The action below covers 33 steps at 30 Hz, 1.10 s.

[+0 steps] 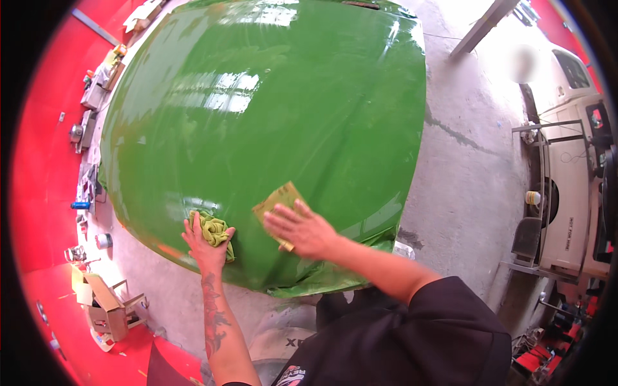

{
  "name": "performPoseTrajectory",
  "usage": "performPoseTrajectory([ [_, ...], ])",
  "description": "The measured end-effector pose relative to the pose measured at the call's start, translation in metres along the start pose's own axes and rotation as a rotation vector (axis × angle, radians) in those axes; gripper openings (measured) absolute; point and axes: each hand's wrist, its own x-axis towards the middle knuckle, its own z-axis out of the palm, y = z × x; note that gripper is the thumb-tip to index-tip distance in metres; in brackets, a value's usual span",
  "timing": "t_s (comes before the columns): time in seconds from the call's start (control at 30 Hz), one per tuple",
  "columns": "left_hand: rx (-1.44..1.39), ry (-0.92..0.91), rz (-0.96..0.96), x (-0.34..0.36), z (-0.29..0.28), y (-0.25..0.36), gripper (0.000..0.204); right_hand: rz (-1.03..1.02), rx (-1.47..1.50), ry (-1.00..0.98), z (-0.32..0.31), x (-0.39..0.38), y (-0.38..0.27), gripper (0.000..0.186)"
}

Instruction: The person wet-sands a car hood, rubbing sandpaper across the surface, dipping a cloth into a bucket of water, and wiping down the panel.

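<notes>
A large glossy green car hood (257, 145) lies in front of me, its surface marked with hazy smears and bright reflections. Near its front left edge, my left hand (207, 252) is closed around a crumpled yellow-green cloth (212, 226) that rests on the paint. To the right of it, my right hand (306, 233) presses a yellow sheet of sandpaper (283, 197) flat against the hood, with the fingers stretched over it. The sheet's far part shows beyond the fingers; the palm covers the rest.
Green covering (328, 283) hangs at the hood's near edge. Grey concrete floor (460, 174) runs along the right, with a white vehicle (570, 193) and a metal post (486, 26). An opened cardboard box (106, 309) and boxes and cans line the red left side.
</notes>
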Motion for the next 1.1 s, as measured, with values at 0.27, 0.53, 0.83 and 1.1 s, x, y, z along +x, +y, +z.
performPoseTrajectory([
  [0.27, -0.116, 0.324, 0.290, 0.001, 0.021, 0.016, 0.068, 0.669, -0.161, 0.168, -0.106, 0.092, 0.248, 0.067],
  [0.53, -0.051, 0.328, 0.171, -0.002, 0.028, -0.013, 0.059, 0.101, -0.091, 0.224, 0.043, 0.070, -0.008, 0.069],
  [0.83, -0.052, 0.235, 0.069, 0.010, 0.026, -0.011, 0.057, -0.230, 0.136, -0.075, 0.064, 0.006, -0.062, 0.070],
  [1.1, -0.054, 0.260, 0.157, -0.025, 0.043, 0.005, 0.060, 0.053, 0.014, -0.053, 0.023, 0.017, -0.004, 0.072],
])
